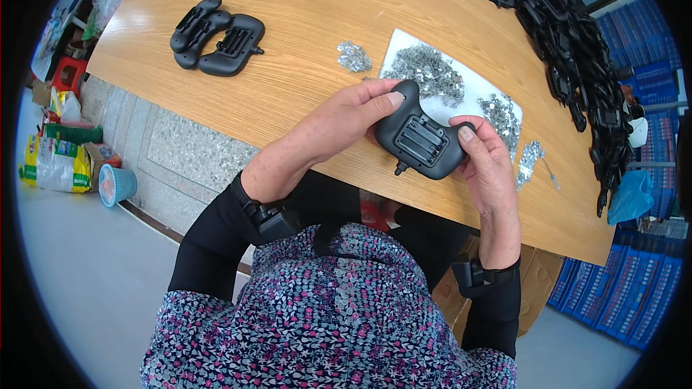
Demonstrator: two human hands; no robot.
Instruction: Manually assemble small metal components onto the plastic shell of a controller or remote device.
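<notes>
Between my two hands is a black game controller (389, 132), its back turned up and its uncovered battery compartment showing metal contacts. My left hand (353, 115) grips one end of it, thumb on top. The other end is held by my right hand (486, 158), the thumb pressed near its tip. Just beyond the controller, small metal battery contacts (425, 65) lie heaped on a white sheet (472, 94). A second heap of metal pieces (497, 117) sits nearer my right hand.
More black controllers (227, 61) rest on the wooden table (303, 21) at the left. A long pile of black controller shells (569, 57) runs along the right edge. Loose metal pieces (353, 56) lie beside the sheet. Blue boxes (613, 288) are stacked beyond the table.
</notes>
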